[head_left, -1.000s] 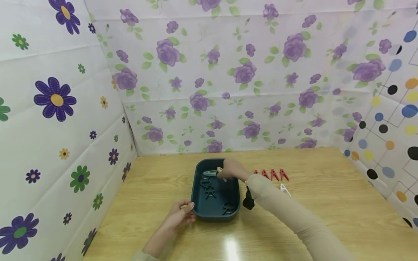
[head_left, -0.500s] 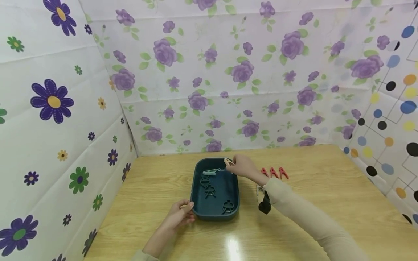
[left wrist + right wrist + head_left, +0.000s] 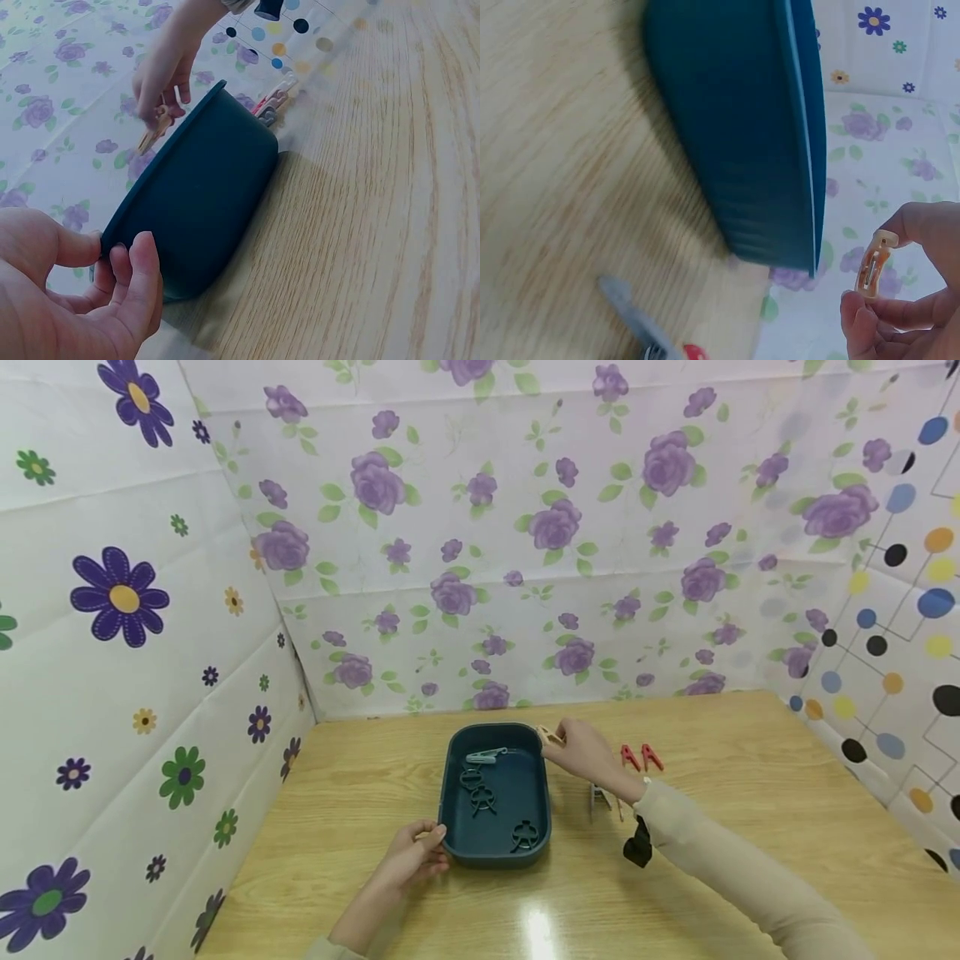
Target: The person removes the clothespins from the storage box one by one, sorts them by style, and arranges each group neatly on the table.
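Note:
A dark teal plastic bin [image 3: 495,827] stands on the table. My left hand [image 3: 408,858] pinches its near-left rim, thumb at the rim and fingers against the outer wall. My right hand [image 3: 588,750] pinches a beige clothespin [image 3: 550,737] just outside the bin's far-right corner. In the right wrist view the beige clothespin [image 3: 872,266] sits between thumb and fingertips, held above rim height. Inside the bin lie a pale green clothespin [image 3: 486,757] and several dark green, flower-like openwork pieces [image 3: 482,799], one of them near the front right corner.
To the bin's right lie two visible red clothespins [image 3: 630,757] and a grey clothespin [image 3: 598,797], partly hidden by my right arm. A black piece [image 3: 638,843] hangs at my right wrist. Patterned cloth walls [image 3: 450,527] border the table [image 3: 360,777] at the back and sides.
My right hand has lifted the beige clothespin out of the bin and carried it right, past the rim. The left hand and bin stay in place.

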The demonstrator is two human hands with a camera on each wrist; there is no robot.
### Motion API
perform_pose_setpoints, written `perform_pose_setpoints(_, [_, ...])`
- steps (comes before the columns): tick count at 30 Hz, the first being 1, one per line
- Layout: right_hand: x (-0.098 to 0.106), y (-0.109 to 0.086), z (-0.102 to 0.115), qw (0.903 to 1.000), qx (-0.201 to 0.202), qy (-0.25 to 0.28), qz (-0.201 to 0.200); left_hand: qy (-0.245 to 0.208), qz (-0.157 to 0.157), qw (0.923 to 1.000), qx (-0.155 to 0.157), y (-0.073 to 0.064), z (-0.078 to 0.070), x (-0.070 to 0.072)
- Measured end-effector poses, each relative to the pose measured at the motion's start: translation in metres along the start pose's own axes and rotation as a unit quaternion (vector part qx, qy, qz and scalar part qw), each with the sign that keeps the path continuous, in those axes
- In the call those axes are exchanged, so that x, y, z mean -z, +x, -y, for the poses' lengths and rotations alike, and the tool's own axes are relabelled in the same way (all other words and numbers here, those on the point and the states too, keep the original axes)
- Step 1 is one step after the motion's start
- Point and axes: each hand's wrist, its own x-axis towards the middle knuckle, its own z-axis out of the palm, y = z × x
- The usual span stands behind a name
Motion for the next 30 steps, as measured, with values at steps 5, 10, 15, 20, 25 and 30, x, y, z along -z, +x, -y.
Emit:
perform_pose_setpoints(5, [0.006,-0.008,-0.014,0.9998,-0.006,-0.017,-0.01,0.001,0.001,1.0,0.0,-0.001,-0.001,0.001])
perform_pose_setpoints(10, [0.012,-0.017,-0.029,0.9993,-0.023,-0.03,0.005,0.009,-0.018,0.9996,0.02,-0.001,-0.001,0.0])
perform_pose_setpoints(15, [0.019,-0.026,-0.043,0.9983,-0.035,-0.044,0.011,0.012,-0.016,0.9995,0.024,-0.003,-0.001,0.0])
perform_pose_setpoints(20, [0.025,-0.034,-0.057,0.9975,-0.052,-0.046,0.007,0.012,-0.015,0.9996,0.02,-0.001,-0.001,-0.001])
perform_pose_setpoints(25, [0.03,-0.044,-0.073,0.9972,-0.059,-0.047,0.002,0.006,-0.014,0.9996,0.022,0.0,0.001,-0.001])
perform_pose_setpoints(30, [0.037,-0.056,-0.09,0.9945,-0.082,-0.061,0.021,0.003,-0.007,0.9997,0.021,0.0,0.001,-0.001])
